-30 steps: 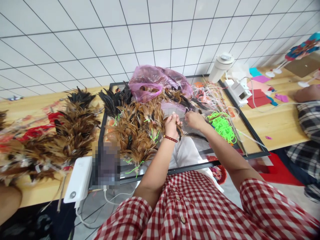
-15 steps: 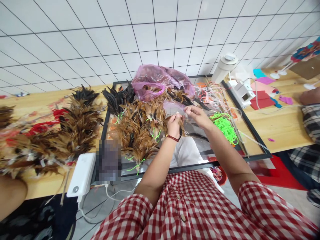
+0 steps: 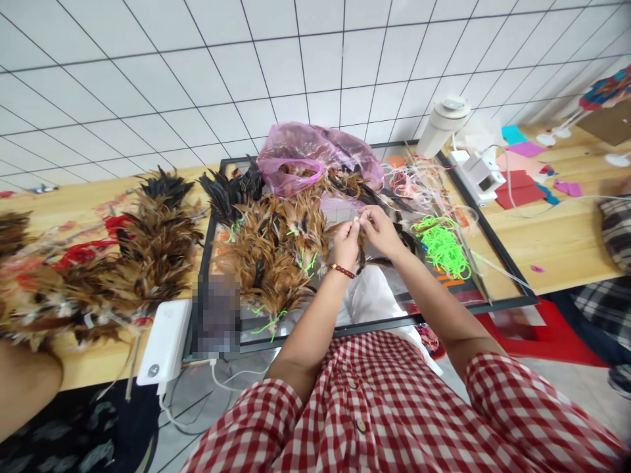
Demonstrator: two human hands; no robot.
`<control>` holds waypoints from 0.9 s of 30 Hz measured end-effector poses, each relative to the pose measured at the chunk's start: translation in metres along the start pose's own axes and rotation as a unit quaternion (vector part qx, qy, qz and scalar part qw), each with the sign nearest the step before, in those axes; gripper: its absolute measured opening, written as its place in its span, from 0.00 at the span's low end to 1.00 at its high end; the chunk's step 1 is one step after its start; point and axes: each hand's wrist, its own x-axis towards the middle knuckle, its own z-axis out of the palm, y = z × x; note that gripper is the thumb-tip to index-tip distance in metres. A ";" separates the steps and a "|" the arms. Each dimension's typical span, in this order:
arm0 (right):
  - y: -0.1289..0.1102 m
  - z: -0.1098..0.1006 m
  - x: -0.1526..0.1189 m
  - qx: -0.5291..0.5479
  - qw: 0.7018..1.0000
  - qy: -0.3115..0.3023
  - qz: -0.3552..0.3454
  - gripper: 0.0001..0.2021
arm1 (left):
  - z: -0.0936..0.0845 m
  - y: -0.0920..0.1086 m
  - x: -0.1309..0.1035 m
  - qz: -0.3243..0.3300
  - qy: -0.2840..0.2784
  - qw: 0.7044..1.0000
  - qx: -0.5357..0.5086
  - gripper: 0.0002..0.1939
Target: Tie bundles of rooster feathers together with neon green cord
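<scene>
My left hand point(image 3: 346, 242), with a beaded bracelet at the wrist, is closed in a pinch over the framed tray's middle. Brown feathers point(image 3: 362, 255) show beside and beneath its fingers, seemingly held there. My right hand point(image 3: 378, 230) meets it, thumb and forefinger pinched together at the left fingertips. Whatever lies between those fingers is too small to make out. To the left spreads a pile of brown feather bunches point(image 3: 266, 256), some bound with green string. A pink plastic bag point(image 3: 320, 154) holding more feathers lies behind the hands. Bright green cords point(image 3: 444, 246) are heaped right of my right forearm.
A black-rimmed tray point(image 3: 507, 263) carries these things. At its back right stand a white bottle point(image 3: 444, 128) and a power strip point(image 3: 470, 177). Left are a white power bank point(image 3: 163, 341) and feather garlands point(image 3: 162, 230). People sit on both sides; a tiled wall is behind.
My right hand has moved slightly left and its fingertips now meet my left hand's; a small gap was between them before. The view has shifted a little.
</scene>
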 end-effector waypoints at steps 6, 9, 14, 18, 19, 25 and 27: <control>-0.001 -0.002 -0.005 0.228 0.968 -0.019 0.102 0.19 | 0.004 0.010 -0.005 -0.008 -0.023 1.000 -0.016 0.19; -0.003 -0.009 -0.005 0.335 0.926 -0.034 0.168 0.27 | 0.004 0.015 -0.009 -0.038 -0.062 0.997 -0.019 0.16; -0.009 -0.020 -0.004 0.373 0.902 -0.096 0.193 0.26 | 0.007 0.021 -0.015 -0.067 -0.098 0.993 -0.010 0.18; -0.009 -0.024 -0.005 0.410 0.886 -0.097 0.192 0.21 | 0.005 0.024 -0.015 -0.079 -0.136 0.987 0.021 0.18; -0.008 -0.025 -0.005 0.421 0.882 -0.097 0.190 0.20 | 0.004 0.024 -0.015 -0.078 -0.149 0.985 0.030 0.18; 0.001 -0.026 -0.005 0.395 0.903 -0.047 0.163 0.20 | 0.000 0.022 -0.013 -0.080 -0.179 0.980 0.043 0.12; 0.001 -0.024 -0.006 0.363 0.920 -0.028 0.143 0.21 | -0.002 0.020 -0.011 -0.094 -0.179 0.978 0.045 0.12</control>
